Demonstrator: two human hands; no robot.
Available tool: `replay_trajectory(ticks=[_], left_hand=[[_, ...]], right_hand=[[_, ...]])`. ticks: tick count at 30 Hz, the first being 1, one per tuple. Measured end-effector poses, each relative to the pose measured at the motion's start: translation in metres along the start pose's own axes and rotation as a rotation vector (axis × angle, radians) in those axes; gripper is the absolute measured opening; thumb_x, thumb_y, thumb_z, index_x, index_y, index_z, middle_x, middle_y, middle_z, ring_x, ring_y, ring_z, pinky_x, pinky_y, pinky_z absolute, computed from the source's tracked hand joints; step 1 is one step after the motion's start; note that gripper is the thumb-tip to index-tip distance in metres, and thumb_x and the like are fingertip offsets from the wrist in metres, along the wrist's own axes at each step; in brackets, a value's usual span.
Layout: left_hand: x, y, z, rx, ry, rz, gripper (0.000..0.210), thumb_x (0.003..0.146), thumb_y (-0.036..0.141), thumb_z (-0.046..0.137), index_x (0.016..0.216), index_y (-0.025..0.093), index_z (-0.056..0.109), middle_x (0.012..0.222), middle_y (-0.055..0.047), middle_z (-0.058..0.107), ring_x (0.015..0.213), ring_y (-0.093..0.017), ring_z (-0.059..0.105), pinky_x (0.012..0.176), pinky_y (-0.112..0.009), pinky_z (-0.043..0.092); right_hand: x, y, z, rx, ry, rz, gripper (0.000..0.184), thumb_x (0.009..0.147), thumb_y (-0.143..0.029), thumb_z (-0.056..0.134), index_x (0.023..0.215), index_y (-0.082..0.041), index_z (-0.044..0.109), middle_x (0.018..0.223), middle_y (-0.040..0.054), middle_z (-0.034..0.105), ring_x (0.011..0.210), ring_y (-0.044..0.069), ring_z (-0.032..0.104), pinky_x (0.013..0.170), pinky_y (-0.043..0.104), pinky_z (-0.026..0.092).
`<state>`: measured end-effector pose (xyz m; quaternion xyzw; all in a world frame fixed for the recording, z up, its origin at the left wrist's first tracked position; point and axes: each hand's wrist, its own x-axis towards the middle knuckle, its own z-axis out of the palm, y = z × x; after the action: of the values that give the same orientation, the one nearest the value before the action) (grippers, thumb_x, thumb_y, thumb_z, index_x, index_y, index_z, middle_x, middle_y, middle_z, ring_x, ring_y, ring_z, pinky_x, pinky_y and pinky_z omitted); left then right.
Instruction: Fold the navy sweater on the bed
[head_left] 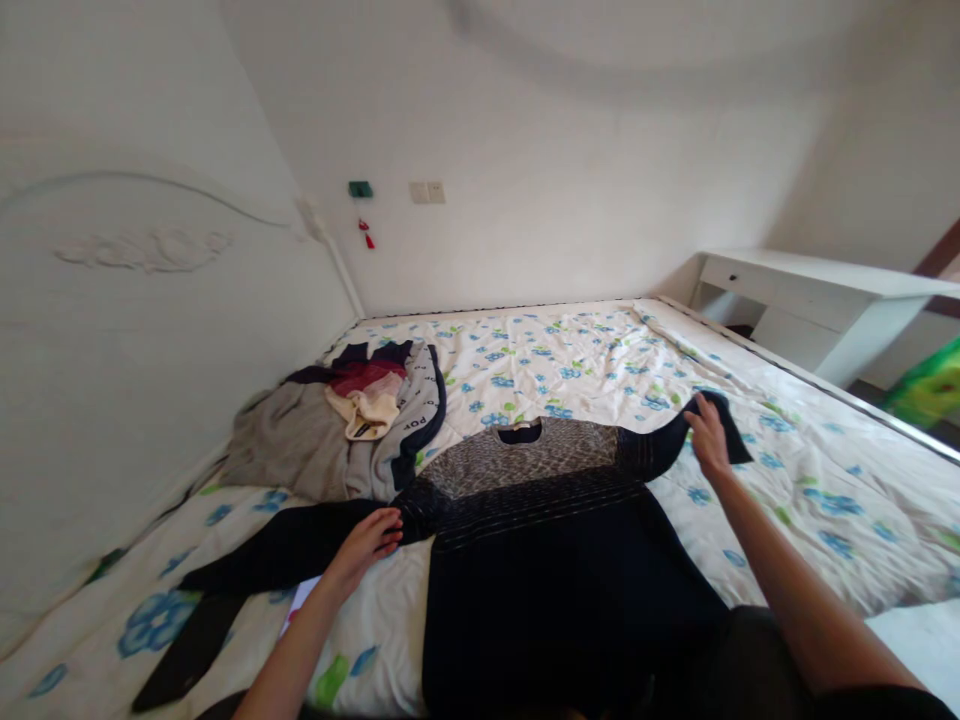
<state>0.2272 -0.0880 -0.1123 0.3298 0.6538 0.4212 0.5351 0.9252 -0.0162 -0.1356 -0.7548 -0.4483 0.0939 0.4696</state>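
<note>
A dark sweater (555, 590) with a grey speckled yoke lies spread on the bed, its neckline facing away from me. Its sleeves reach out to both sides. My left hand (373, 543) rests at the upper part of the left sleeve (300, 540), its fingers stretched out. Near the cuff of the other sleeve (656, 455), my right hand (709, 435) has its fingers closed on the fabric. The lower hem is hidden in the dark area close to my body.
Folded clothes (300, 440) in grey, dark red and cream are heaped by the headboard (135, 330). A long black object (187, 650) and part of a white-and-pink item lie on the floral sheet (517, 350). A white desk (810, 285) stands beyond the bed at right.
</note>
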Motion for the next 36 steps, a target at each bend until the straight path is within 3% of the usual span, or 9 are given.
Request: replay_trajectory(ticks=[2,5,7,10,15,20,26,31,36], left_hand=[[0.006,-0.004,0.002,0.007,0.021,0.031,0.037,0.075,0.037,0.095,0.101,0.019,0.075,0.093,-0.006,0.081,0.079,-0.018,0.078,0.076,-0.029,0.061],[0.013,-0.017,0.009,0.067,0.015,0.059,0.043,0.074,0.040,0.092,0.107,0.020,0.074,0.097,-0.006,0.082,0.081,-0.019,0.079,0.077,-0.030,0.061],[0.017,-0.026,0.012,0.193,0.016,0.075,0.042,0.074,0.042,0.088,0.107,0.021,0.073,0.095,-0.006,0.081,0.082,-0.022,0.079,0.075,-0.031,0.060],[0.021,-0.039,0.012,0.477,0.060,0.177,0.037,0.077,0.042,0.081,0.106,0.021,0.071,0.091,-0.006,0.080,0.085,-0.026,0.080,0.078,-0.034,0.060],[0.025,-0.053,0.014,0.921,0.138,0.472,0.041,0.090,0.032,0.065,0.127,0.018,0.073,0.130,-0.016,0.079,0.111,-0.030,0.081,0.101,-0.040,0.061],[0.033,-0.064,0.042,1.065,0.031,0.884,0.060,0.092,0.018,0.059,0.151,0.021,0.069,0.167,-0.015,0.062,0.150,-0.034,0.063,0.131,-0.052,0.049],[0.041,-0.083,0.078,1.203,-0.062,1.016,0.086,0.092,0.010,0.058,0.175,0.034,0.050,0.184,-0.006,0.047,0.155,-0.032,0.057,0.122,-0.051,0.057],[0.053,-0.082,0.090,1.264,-0.036,0.977,0.065,0.102,0.014,0.052,0.164,0.029,0.065,0.167,-0.009,0.067,0.135,-0.031,0.068,0.112,-0.048,0.060],[0.061,-0.062,0.093,1.205,-0.114,0.947,0.036,0.106,0.017,0.050,0.111,0.023,0.085,0.116,-0.010,0.084,0.111,-0.029,0.073,0.107,-0.045,0.060]], right_hand=[[-0.042,-0.050,0.038,-0.040,-0.143,-0.169,0.079,0.108,-0.036,0.044,0.183,-0.016,0.033,0.185,0.0150,0.040,0.177,0.034,0.024,0.143,0.056,0.027],[-0.135,-0.093,0.098,-0.058,-0.552,-0.581,0.079,0.108,-0.035,0.052,0.184,-0.025,0.033,0.184,0.0115,0.043,0.174,0.036,0.031,0.143,0.061,0.025],[-0.195,-0.097,0.128,-0.131,-0.856,-0.759,0.077,0.106,-0.034,0.059,0.180,-0.027,0.042,0.185,0.0110,0.042,0.173,0.038,0.033,0.143,0.064,0.025],[-0.243,-0.081,0.145,-0.301,-1.130,-0.717,0.079,0.098,-0.037,0.072,0.175,-0.026,0.053,0.187,0.0132,0.037,0.175,0.047,0.027,0.139,0.071,0.030],[-0.207,-0.045,0.118,-0.435,-1.000,-0.652,0.057,0.100,-0.032,0.071,0.155,-0.020,0.074,0.186,0.0153,0.038,0.176,0.048,0.020,0.140,0.069,0.026],[-0.149,-0.003,0.075,-0.666,-0.851,-0.454,0.056,0.096,-0.023,0.069,0.151,-0.025,0.077,0.192,0.0093,0.024,0.178,0.048,0.012,0.139,0.072,0.023],[-0.122,0.017,0.074,-0.613,-0.856,-0.312,0.074,0.093,-0.025,0.068,0.166,-0.028,0.063,0.187,0.0103,0.038,0.176,0.040,0.024,0.141,0.061,0.020],[-0.123,0.019,0.097,-0.568,-0.802,-0.322,0.051,0.096,-0.024,0.067,0.147,-0.020,0.072,0.184,0.0162,0.043,0.161,0.036,0.052,0.136,0.050,0.035],[-0.121,0.029,0.098,-0.584,-0.740,-0.305,0.040,0.102,-0.022,0.062,0.141,-0.019,0.069,0.184,0.0167,0.043,0.149,0.033,0.064,0.130,0.046,0.043]])
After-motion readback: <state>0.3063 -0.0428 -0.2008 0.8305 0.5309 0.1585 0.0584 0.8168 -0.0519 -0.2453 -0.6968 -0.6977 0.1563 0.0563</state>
